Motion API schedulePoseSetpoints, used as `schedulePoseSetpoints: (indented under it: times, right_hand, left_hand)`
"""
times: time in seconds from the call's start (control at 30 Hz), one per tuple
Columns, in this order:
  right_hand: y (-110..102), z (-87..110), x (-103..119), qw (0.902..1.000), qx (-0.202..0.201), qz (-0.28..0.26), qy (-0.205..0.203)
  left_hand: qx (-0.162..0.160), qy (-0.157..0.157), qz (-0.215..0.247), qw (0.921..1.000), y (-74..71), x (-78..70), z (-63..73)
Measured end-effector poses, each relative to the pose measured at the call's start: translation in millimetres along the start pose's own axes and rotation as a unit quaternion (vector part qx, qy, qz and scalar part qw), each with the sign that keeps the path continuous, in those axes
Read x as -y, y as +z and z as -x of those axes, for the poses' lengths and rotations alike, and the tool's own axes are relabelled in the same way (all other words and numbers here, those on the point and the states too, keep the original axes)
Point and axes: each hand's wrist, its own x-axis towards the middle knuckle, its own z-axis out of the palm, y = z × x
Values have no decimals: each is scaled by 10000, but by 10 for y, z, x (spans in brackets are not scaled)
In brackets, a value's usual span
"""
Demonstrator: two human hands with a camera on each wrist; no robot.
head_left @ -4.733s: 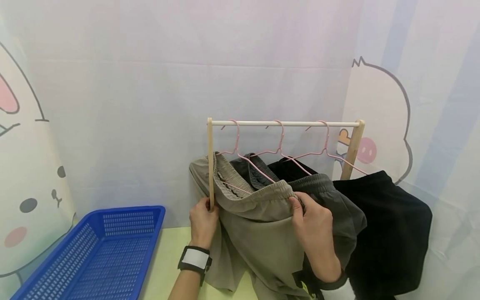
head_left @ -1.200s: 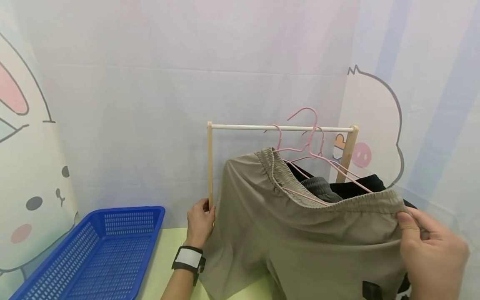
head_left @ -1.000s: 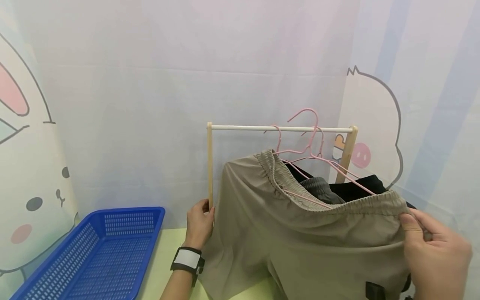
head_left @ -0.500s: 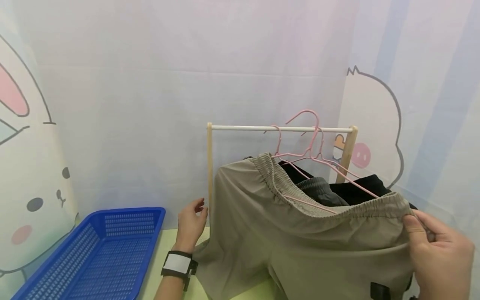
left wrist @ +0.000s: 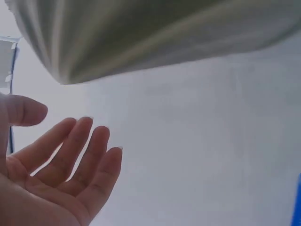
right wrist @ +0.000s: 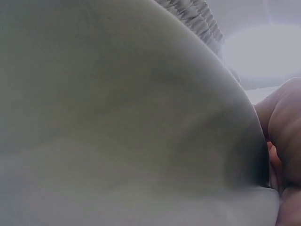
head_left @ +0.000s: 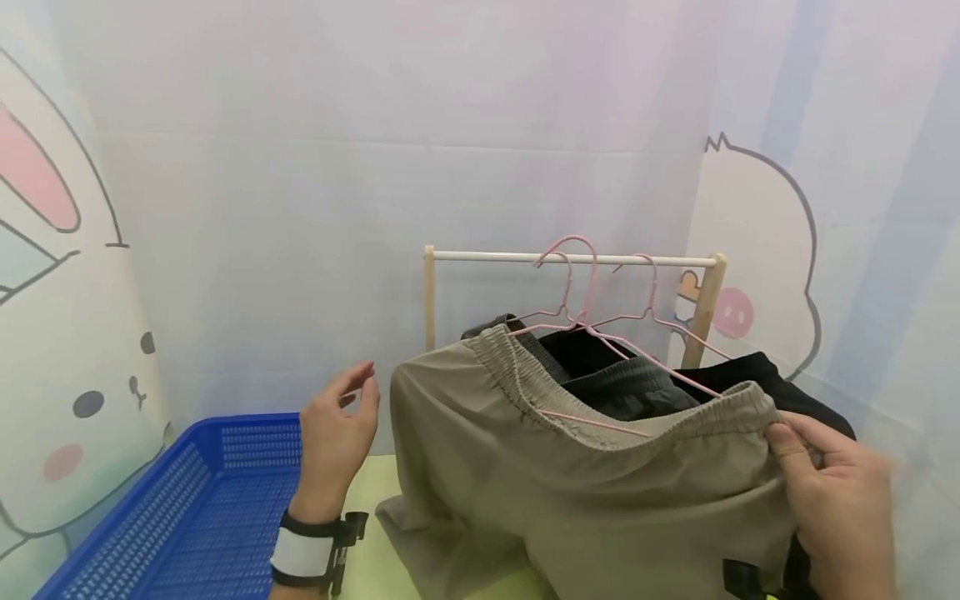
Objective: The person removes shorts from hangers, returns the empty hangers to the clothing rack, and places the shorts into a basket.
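Observation:
My right hand [head_left: 836, 492] pinches the right end of the elastic waistband of khaki pants [head_left: 600, 500]. A pink hanger [head_left: 591, 287] runs inside that waistband, its hook overlapping the white rail [head_left: 487, 257] in the head view. My left hand [head_left: 337, 425] is raised left of the pants, fingers loosely bent and holding nothing. In the left wrist view its fingers [left wrist: 84, 155] are apart from the cloth [left wrist: 141, 37] above. Pants cloth [right wrist: 131, 117] fills most of the right wrist view.
Dark grey pants [head_left: 637, 387] and black pants [head_left: 787, 387] hang behind on pink hangers from the wooden rack [head_left: 430, 300]. A blue plastic basket [head_left: 247, 442] stands at left on the pale yellow table [head_left: 367, 542]. A printed curtain [head_left: 300, 208] closes off the back.
My left hand has let go of the rack's left post and moved left and up. The right hand has brought the khaki pants and their hanger slightly left, with the hook lower.

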Motion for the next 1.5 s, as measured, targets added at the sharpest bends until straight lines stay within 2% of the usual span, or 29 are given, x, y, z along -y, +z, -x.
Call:
schedulePoseSetpoints:
  times: [0.13, 0.23, 0.33, 0.43, 0.57, 0.67, 0.83, 1.03, 1.17, 1.3, 1.4, 1.5]
  right_hand:
    - [138, -20, -14, 9986, 148, 38, -504]
    - [241, -22, -36, 9960, 477, 51, -753]
    - [339, -22, -58, 9926, 803, -43, -915]
    - [431, -21, -70, 9893, 1011, -279, -1011]
    - [552, -12, -82, 9828, 1264, -796, -1087]
    - [644, 4, -84, 9763, 1470, -1123, -1126]
    - [783, 46, -73, 9668, 1849, -1140, -1348]
    - [882, 58, -78, 9553, 2262, -1127, -1534]
    - [894, 49, -103, 9477, 2530, -1151, -1569]
    - [894, 47, -128, 9392, 2799, -1203, -1586]
    - [898, 53, -135, 9324, 2993, -1279, -1572]
    - [905, 74, -118, 9302, 3054, -1179, -1658]
  left_hand:
    - [121, 619, -40, 9980, -131, -174, 0]
    - [349, 1002, -189, 9942, -204, -272, 12]
    - [607, 1254, -358, 9896, -273, -333, 31]
    - [902, 1365, -526, 9851, -341, -368, 57]
    - [1157, 1343, -791, 9810, -429, -404, 105]
    - [1174, 1352, -981, 9789, -498, -427, 147]
    - [1053, 1351, -1139, 9786, -600, -411, 212]
    - [856, 1432, -1063, 9802, -674, -390, 241]
    - [1077, 1000, -989, 9842, -720, -436, 264]
    - [1451, 483, -997, 9832, -769, -483, 281]
    - [1595, 351, -1069, 9808, -802, -491, 277]
    - [1662, 302, -1139, 9790, -839, -480, 271]
